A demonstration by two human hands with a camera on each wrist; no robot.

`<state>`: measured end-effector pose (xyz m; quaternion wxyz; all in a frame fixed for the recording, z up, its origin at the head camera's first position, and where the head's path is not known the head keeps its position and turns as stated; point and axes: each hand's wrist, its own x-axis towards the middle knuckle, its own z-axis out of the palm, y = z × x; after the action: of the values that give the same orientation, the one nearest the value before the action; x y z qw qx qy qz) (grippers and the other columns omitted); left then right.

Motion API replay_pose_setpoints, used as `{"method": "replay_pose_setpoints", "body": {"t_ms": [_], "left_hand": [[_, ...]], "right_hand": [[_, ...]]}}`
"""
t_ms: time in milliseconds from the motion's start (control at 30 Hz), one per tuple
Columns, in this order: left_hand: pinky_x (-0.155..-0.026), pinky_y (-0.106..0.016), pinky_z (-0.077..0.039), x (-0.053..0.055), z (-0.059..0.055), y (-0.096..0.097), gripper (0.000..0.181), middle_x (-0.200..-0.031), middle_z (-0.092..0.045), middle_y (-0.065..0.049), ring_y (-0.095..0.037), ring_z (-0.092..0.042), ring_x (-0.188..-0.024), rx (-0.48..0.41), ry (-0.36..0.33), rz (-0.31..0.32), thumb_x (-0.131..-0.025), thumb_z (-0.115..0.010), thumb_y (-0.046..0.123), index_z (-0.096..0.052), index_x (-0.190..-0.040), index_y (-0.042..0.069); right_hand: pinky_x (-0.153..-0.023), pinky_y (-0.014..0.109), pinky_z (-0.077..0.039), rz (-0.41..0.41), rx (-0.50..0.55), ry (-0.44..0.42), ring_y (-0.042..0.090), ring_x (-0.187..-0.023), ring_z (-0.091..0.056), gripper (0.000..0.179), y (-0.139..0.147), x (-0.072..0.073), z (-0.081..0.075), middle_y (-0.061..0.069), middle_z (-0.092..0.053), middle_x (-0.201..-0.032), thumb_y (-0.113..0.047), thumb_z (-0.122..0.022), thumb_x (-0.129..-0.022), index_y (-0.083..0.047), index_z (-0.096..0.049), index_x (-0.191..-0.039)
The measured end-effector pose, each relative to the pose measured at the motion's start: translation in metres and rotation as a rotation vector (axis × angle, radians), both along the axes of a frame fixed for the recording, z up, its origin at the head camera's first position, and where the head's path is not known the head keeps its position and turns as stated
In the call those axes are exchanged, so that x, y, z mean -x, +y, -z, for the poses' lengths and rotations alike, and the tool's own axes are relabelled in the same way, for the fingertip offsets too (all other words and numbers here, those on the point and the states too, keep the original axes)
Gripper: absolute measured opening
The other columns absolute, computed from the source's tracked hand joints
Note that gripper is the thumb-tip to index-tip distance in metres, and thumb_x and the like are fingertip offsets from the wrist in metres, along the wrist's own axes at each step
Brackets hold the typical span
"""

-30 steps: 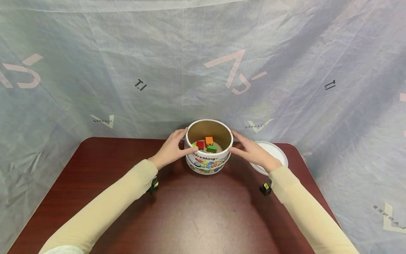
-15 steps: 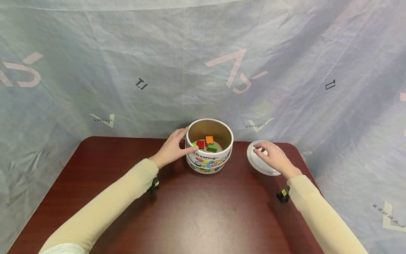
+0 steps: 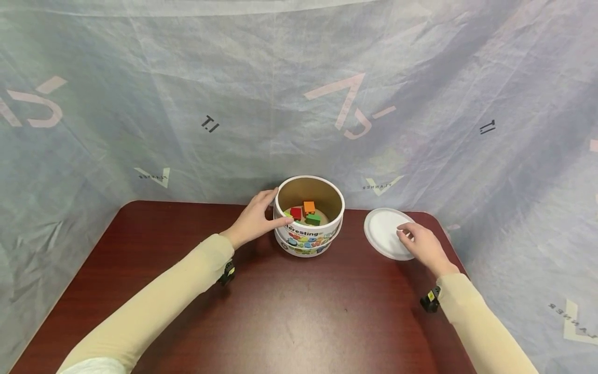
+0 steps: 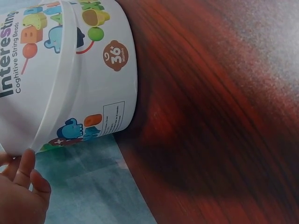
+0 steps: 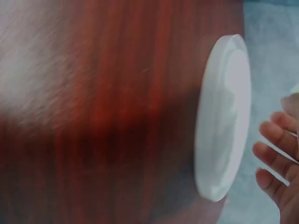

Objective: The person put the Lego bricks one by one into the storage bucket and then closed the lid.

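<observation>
A white bucket (image 3: 306, 236) printed with colourful beads and the word "Interesting" stands uncovered at the table's far side. Several toy blocks lie inside it, including a red block (image 3: 295, 213), an orange block (image 3: 309, 207) and a green block (image 3: 313, 220). My left hand (image 3: 254, 221) rests against the bucket's left side, thumb at the rim; in the left wrist view its fingers (image 4: 25, 170) touch the wall. My right hand (image 3: 422, 244) hovers over the right part of a round white lid (image 3: 385, 231), fingers loosely bent with nothing in them.
The dark red-brown table (image 3: 299, 311) stretches toward me. A grey cloth backdrop (image 3: 243, 93) hangs right behind its far edge and down both sides. Small black cameras, such as the right one (image 3: 431, 300), sit at the wrists.
My right hand has left the bucket's right side and moved right over the lid, then a little farther right and nearer me. The left hand has stayed on the bucket.
</observation>
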<state>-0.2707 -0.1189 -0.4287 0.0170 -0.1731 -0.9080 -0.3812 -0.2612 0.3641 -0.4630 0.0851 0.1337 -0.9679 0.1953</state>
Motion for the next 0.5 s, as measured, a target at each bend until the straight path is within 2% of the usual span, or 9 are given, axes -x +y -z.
{"method": "replay_pose_setpoints", "body": {"t_ms": [333, 500], "left_hand": [[-0.117, -0.054, -0.039, -0.001, -0.002, -0.001, 0.102, -0.159, -0.040, -0.015, -0.033, -0.037, -0.147, 0.001, 0.011, 0.005, -0.088, -0.082, 0.052, -0.031, -0.164, 0.007], [-0.114, -0.054, -0.042, -0.007, -0.002, -0.001, 0.096, -0.155, -0.045, -0.014, -0.033, -0.044, -0.140, -0.036, 0.065, -0.010, -0.088, -0.082, 0.050, -0.038, -0.162, 0.007]], "right_hand": [[-0.073, 0.059, -0.052, 0.209, -0.017, -0.009, 0.039, -0.090, -0.066, 0.031, 0.023, -0.011, 0.027, 0.022, -0.067, -0.102, -0.022, -0.057, -0.104, 0.004, -0.067, -0.118], [-0.073, 0.059, -0.050, 0.299, 0.024, 0.046, 0.041, -0.090, -0.063, 0.032, 0.028, -0.013, 0.035, 0.024, -0.062, -0.100, -0.019, -0.059, -0.102, 0.006, -0.063, -0.120]]}}
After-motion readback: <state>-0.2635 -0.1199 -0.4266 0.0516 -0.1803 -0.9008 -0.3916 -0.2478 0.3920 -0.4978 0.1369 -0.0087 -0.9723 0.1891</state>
